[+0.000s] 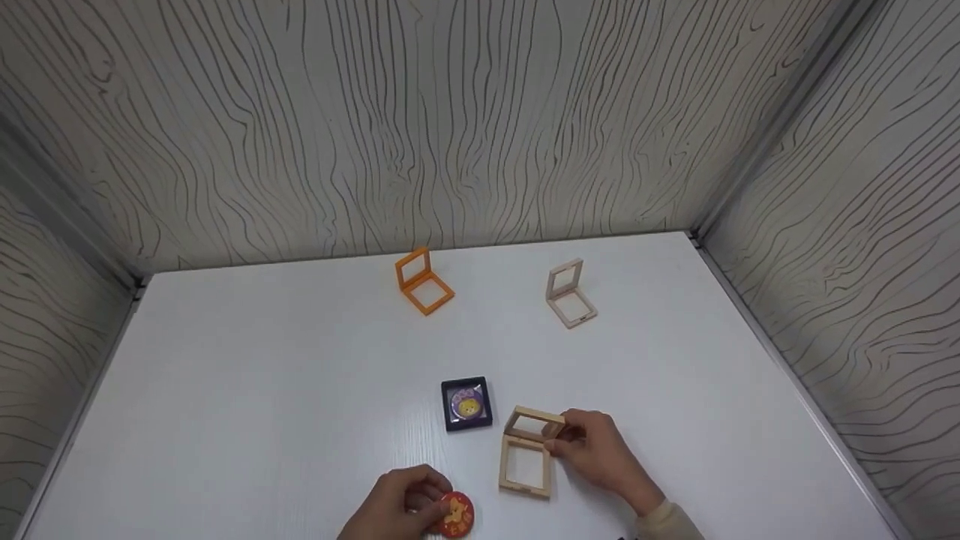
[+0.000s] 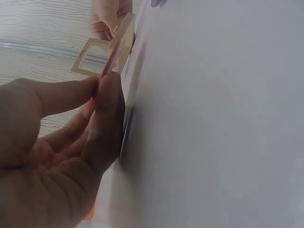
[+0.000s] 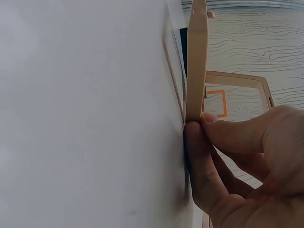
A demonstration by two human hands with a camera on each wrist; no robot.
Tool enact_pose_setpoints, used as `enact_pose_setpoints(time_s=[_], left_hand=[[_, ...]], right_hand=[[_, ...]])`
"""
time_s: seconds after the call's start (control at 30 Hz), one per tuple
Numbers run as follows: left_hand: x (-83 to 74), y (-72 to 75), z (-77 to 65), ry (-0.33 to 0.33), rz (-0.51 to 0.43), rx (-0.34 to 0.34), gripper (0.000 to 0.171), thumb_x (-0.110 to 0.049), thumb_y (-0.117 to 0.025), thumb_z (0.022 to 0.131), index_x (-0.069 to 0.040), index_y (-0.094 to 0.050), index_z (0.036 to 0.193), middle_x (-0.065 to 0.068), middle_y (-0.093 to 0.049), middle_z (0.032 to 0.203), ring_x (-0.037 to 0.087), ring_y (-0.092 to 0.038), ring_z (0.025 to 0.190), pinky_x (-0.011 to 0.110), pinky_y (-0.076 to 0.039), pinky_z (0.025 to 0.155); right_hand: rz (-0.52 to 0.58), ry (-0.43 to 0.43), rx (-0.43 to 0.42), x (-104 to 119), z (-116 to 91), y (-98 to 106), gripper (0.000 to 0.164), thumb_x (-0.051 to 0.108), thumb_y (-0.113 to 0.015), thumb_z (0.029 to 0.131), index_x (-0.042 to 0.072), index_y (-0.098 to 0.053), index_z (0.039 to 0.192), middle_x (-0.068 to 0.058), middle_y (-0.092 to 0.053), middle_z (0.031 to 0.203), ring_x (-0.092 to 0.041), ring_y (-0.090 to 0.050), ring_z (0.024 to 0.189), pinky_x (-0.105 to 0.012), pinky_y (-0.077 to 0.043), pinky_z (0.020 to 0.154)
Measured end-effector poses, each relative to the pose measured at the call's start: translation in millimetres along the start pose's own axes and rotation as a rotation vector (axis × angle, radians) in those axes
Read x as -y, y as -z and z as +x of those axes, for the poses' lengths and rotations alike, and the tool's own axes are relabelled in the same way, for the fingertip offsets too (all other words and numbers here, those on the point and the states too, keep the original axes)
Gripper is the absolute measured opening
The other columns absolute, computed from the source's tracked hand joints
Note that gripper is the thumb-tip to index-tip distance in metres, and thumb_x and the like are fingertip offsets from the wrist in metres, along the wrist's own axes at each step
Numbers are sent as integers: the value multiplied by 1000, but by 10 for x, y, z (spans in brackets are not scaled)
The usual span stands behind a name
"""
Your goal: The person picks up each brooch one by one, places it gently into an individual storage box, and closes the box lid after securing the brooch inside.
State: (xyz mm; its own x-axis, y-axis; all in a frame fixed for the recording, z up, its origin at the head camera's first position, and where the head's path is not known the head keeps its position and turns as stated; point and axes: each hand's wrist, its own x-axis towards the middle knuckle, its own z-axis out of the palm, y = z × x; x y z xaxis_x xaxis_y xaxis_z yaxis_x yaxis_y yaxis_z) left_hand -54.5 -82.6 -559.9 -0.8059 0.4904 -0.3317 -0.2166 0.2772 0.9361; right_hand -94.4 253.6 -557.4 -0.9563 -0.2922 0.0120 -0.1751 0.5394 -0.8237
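Between the thumb and fingers of my left hand (image 1: 399, 501) is a round red badge (image 1: 457, 516) with a yellow figure and lettering, just above the table's near part. The left wrist view shows that badge (image 2: 111, 61) nearly edge-on. My right hand (image 1: 600, 454) pinches the right edge of a tan hinged display frame (image 1: 505, 466) close to its hinge. Its base is low over the white table, its lid tilted up; whether it touches the table I cannot tell. In the right wrist view, the frame (image 3: 196, 66) appears side-on between thumb and forefinger.
A closed black display frame (image 1: 447, 420) with a purple badge (image 1: 468, 403) inside lies just beyond the tan one. Farther back, an orange frame (image 1: 440, 302) and a pale beige frame (image 1: 583, 321) stand unfolded on the white table (image 1: 262, 390). Wood-grain panels (image 1: 450, 120) enclose the back and sides.
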Motion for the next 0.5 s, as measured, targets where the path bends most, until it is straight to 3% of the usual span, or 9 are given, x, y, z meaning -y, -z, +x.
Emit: enact_pose_setpoints(time_s=[0.33,0.5], left_hand=[[-26,-6,26,-23,38,-39,15,-23,-70,94,-14,-68,106,2,-67,93,19,-66,85,29,-55,77],[-47,-6,42,-14,52,-87,15,-25,-69,94,-17,-68,107,0,-66,99,18,-66,88,38,-54,82]], right_hand=[[-52,0,26,146,67,-182,8,16,-79,86,17,-71,89,10,-68,84,-5,-64,80,-24,-55,73],[-60,3,30,179,85,-250,8,15,-79,86,17,-72,89,11,-67,83,-4,-63,78,-23,-54,72]])
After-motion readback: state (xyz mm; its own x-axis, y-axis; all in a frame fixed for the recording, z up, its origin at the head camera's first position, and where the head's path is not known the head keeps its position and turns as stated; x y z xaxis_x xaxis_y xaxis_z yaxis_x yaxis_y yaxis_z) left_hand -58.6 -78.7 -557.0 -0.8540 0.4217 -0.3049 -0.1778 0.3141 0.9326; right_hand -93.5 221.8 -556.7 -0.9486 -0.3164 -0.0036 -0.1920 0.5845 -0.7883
